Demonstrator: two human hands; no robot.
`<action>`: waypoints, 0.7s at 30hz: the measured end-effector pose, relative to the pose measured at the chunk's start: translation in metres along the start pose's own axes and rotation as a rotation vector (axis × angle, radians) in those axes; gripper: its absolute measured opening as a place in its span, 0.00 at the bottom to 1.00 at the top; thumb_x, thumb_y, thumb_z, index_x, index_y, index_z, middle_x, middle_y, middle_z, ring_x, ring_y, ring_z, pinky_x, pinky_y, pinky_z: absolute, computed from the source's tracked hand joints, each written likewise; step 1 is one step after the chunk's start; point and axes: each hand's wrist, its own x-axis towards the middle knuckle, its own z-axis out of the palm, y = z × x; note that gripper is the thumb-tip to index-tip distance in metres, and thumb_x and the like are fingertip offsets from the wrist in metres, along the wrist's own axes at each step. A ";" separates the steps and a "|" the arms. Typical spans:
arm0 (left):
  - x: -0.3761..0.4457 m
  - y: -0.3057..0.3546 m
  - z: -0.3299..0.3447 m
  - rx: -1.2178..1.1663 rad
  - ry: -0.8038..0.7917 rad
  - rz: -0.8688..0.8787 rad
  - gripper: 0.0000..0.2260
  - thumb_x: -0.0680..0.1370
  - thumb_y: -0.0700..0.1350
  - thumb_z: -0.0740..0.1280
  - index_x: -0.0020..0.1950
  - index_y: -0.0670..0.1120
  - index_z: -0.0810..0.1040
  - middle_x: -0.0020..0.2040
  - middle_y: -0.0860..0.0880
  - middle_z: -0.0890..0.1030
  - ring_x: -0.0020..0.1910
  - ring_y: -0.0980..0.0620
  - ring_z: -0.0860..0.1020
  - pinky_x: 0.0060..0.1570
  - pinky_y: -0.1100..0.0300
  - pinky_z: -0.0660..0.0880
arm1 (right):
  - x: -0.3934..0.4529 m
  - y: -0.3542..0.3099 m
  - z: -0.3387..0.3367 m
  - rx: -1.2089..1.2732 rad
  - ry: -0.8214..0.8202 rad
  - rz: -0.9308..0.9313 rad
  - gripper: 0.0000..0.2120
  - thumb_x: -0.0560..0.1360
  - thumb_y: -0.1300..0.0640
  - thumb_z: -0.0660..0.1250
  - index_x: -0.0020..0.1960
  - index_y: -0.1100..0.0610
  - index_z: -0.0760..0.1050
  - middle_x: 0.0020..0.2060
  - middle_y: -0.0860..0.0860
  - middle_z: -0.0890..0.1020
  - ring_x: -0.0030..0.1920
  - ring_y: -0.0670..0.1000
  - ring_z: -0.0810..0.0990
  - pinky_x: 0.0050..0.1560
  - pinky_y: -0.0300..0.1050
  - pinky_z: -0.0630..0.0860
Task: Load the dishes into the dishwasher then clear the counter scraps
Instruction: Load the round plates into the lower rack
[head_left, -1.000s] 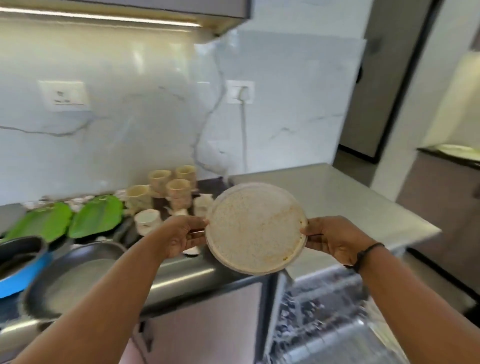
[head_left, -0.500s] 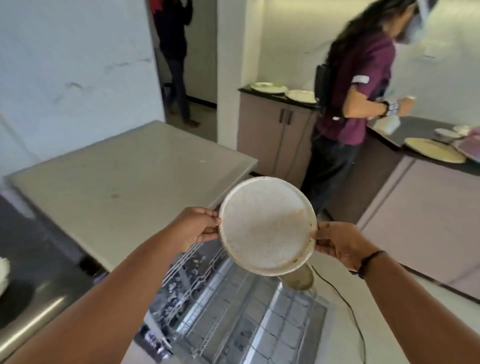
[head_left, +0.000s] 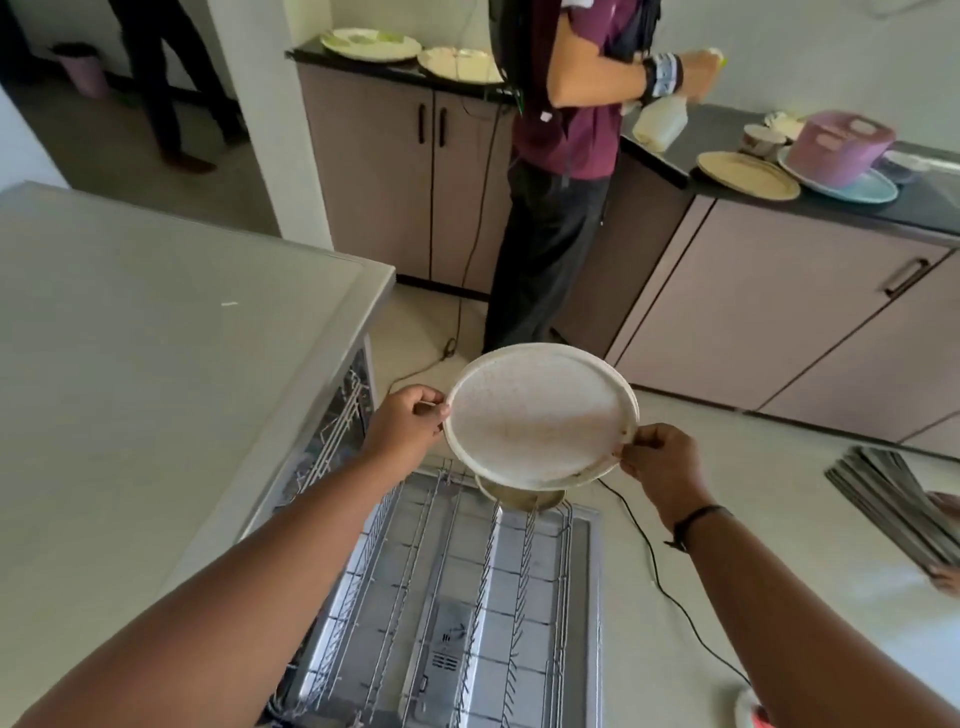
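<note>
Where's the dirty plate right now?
In the head view, centre frame: the plate is held by its edges between the left hand and right hand, above the pulled-out dishwasher rack.

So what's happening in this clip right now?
A person holds a dirty white plate by its edges, left hand on one side and right hand on the other, above the pulled-out dishwasher rack. The plate is not yet in the rack. Another person stands at the far counter.
</note>
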 end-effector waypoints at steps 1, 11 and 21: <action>0.006 -0.004 0.007 0.031 -0.011 0.005 0.01 0.77 0.41 0.69 0.48 0.45 0.78 0.44 0.46 0.82 0.45 0.45 0.82 0.49 0.50 0.80 | 0.002 0.006 0.000 -0.039 0.031 -0.016 0.09 0.68 0.68 0.71 0.36 0.57 0.74 0.31 0.53 0.77 0.32 0.52 0.74 0.33 0.44 0.73; 0.104 -0.085 0.094 0.047 -0.064 -0.128 0.05 0.76 0.39 0.70 0.48 0.45 0.76 0.50 0.41 0.82 0.51 0.39 0.81 0.52 0.43 0.79 | 0.117 0.105 0.038 -0.292 0.127 -0.073 0.16 0.70 0.63 0.70 0.33 0.51 0.66 0.28 0.46 0.70 0.30 0.49 0.67 0.30 0.42 0.63; 0.181 -0.244 0.173 0.169 -0.027 -0.323 0.06 0.74 0.40 0.71 0.43 0.48 0.76 0.45 0.41 0.82 0.43 0.45 0.78 0.51 0.47 0.77 | 0.201 0.242 0.092 -0.627 -0.041 -0.033 0.03 0.74 0.61 0.63 0.46 0.58 0.75 0.43 0.59 0.81 0.43 0.61 0.77 0.36 0.42 0.64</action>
